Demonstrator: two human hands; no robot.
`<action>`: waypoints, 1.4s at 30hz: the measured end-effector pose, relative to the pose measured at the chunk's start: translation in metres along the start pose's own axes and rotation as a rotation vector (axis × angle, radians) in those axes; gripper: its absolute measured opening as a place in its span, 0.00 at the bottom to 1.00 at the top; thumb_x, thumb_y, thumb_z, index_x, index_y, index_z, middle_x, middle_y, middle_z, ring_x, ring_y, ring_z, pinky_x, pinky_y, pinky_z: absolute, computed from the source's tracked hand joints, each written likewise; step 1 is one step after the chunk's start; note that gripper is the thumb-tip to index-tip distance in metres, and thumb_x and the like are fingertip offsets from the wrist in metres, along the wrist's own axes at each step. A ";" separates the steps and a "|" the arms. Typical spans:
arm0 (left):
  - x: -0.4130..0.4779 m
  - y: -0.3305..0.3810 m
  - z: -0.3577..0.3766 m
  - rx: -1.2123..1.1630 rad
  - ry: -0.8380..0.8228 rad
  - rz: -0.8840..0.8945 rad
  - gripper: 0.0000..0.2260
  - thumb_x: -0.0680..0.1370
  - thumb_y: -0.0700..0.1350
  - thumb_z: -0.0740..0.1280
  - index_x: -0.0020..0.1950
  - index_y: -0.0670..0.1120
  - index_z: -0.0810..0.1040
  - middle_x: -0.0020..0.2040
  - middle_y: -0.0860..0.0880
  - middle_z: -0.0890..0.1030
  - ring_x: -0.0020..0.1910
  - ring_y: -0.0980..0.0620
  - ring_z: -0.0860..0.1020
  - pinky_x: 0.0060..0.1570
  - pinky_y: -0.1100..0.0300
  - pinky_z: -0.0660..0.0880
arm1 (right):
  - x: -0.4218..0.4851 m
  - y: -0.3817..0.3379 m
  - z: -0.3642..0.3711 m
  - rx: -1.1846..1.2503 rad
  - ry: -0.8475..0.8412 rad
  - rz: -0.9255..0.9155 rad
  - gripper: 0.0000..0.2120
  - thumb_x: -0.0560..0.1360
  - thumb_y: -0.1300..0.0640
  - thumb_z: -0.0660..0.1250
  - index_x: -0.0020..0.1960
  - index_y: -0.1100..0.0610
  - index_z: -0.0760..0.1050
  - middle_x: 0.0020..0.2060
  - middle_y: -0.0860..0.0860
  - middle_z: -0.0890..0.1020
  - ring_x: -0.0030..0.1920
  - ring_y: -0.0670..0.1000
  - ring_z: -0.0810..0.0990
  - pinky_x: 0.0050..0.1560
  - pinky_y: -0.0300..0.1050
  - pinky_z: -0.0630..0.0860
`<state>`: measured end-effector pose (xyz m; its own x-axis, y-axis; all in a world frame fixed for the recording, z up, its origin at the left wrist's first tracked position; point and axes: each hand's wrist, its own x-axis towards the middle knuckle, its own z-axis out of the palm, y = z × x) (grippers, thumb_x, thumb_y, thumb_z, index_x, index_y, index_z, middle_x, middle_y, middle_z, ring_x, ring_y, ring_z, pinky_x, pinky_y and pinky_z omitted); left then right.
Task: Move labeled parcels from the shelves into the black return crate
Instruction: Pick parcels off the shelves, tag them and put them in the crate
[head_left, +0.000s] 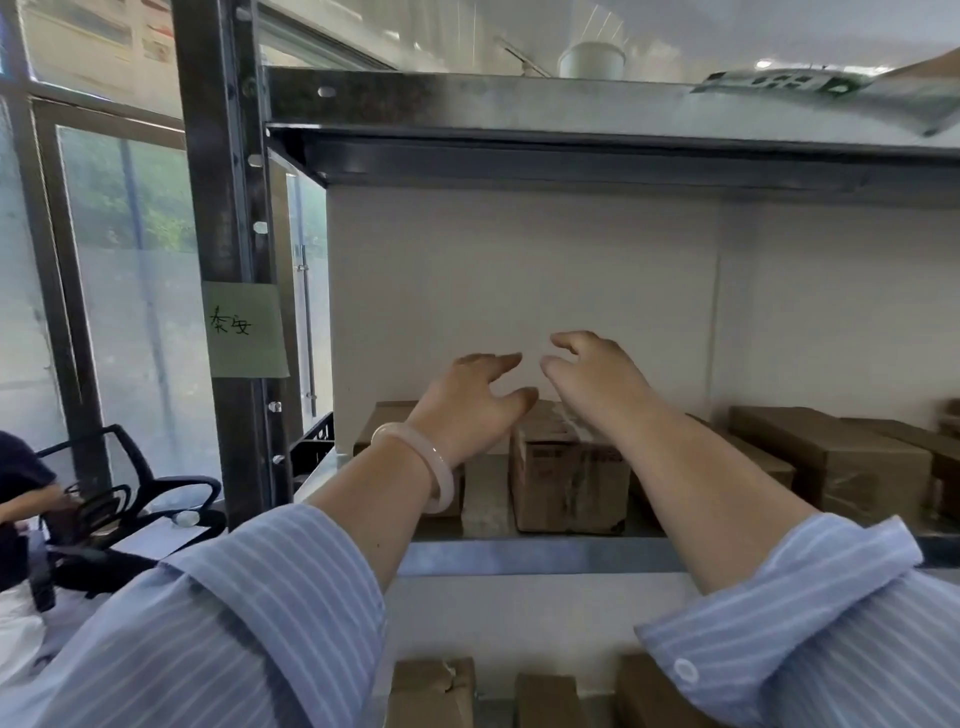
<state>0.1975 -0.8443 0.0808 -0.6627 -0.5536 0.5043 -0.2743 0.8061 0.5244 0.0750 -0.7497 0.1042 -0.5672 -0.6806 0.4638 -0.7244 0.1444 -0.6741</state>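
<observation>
Brown parcel (569, 467) sits beneath the left hand (470, 402) and right hand (597, 379), both loosely spread, gripping nothing.

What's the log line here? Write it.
phase: reach | left hand: open, empty | right hand: open, empty | target: cardboard box on shelf

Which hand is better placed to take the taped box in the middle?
Right, probably: the right hand hovers open directly over the taped box; the left hand sits off its left edge.
</observation>
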 end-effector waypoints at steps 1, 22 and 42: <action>0.001 0.006 0.008 -0.042 -0.052 -0.016 0.26 0.78 0.55 0.65 0.76 0.53 0.67 0.76 0.50 0.67 0.74 0.51 0.65 0.71 0.58 0.62 | -0.001 0.010 -0.003 -0.027 -0.020 0.048 0.24 0.79 0.50 0.60 0.75 0.50 0.65 0.72 0.50 0.68 0.63 0.51 0.73 0.46 0.34 0.70; -0.012 0.012 0.051 -0.376 -0.012 -0.154 0.28 0.76 0.52 0.70 0.75 0.52 0.68 0.66 0.54 0.76 0.59 0.59 0.75 0.55 0.66 0.69 | -0.035 0.062 -0.002 0.351 0.022 0.144 0.09 0.74 0.52 0.68 0.54 0.43 0.74 0.48 0.42 0.81 0.51 0.45 0.80 0.54 0.44 0.77; -0.034 0.014 0.056 -0.440 0.188 -0.151 0.48 0.65 0.60 0.78 0.77 0.65 0.52 0.70 0.51 0.59 0.71 0.49 0.63 0.73 0.51 0.62 | -0.082 0.068 0.016 0.519 0.178 -0.155 0.21 0.83 0.52 0.56 0.74 0.40 0.62 0.71 0.39 0.69 0.71 0.38 0.65 0.73 0.48 0.64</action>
<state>0.1773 -0.8022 0.0325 -0.4905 -0.7177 0.4942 -0.0106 0.5720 0.8202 0.0782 -0.6955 0.0111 -0.5599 -0.5276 0.6389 -0.5420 -0.3501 -0.7640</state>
